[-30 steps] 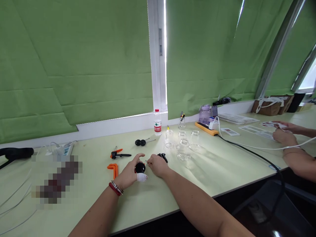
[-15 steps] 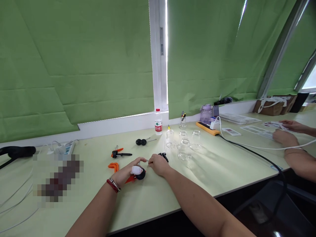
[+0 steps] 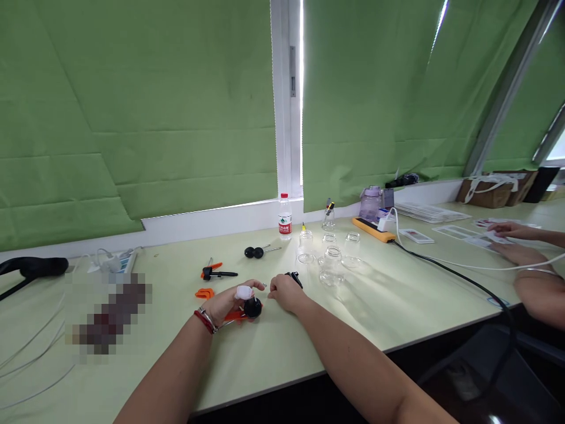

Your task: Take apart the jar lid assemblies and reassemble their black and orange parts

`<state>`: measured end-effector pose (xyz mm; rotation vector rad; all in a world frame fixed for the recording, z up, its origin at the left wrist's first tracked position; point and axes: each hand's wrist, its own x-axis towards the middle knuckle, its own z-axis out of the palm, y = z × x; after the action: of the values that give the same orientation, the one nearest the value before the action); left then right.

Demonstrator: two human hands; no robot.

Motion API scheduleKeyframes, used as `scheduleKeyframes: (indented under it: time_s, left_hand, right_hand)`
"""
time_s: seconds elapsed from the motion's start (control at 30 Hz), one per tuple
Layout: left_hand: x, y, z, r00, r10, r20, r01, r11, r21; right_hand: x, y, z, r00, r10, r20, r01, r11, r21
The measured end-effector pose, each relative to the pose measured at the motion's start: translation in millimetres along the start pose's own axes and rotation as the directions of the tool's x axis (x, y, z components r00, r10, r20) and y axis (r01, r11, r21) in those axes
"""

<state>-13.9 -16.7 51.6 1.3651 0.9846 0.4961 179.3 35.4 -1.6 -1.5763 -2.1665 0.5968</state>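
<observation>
My left hand, with a white bandage on one fingertip and a red band at the wrist, is closed around an orange-handled tool with a black round knob low over the table. My right hand is closed in a pinch right beside it, holding something thin that I cannot make out. A small black part lies just behind my right hand.
Several clear glass jars stand behind my hands, with a water bottle at the wall. An orange clamp, an orange-black tool and a black two-ball piece lie left. Another person's hands work at right; a black cable crosses there.
My left hand turned the knobbed tool over, lowering it so the orange handle shows beneath. My right hand stayed pinched beside it.
</observation>
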Motion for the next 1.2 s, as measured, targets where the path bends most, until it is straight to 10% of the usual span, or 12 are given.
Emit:
scheduleKeyframes:
  time_s: [1.2]
  left_hand:
    - [8.9, 20.9, 10.5, 0.991, -0.130, -0.012, 0.130, 0.985, 0.113]
  right_hand:
    - [-8.0, 6.3, -7.2, 0.997, -0.073, 0.007, 0.072, 0.996, 0.053]
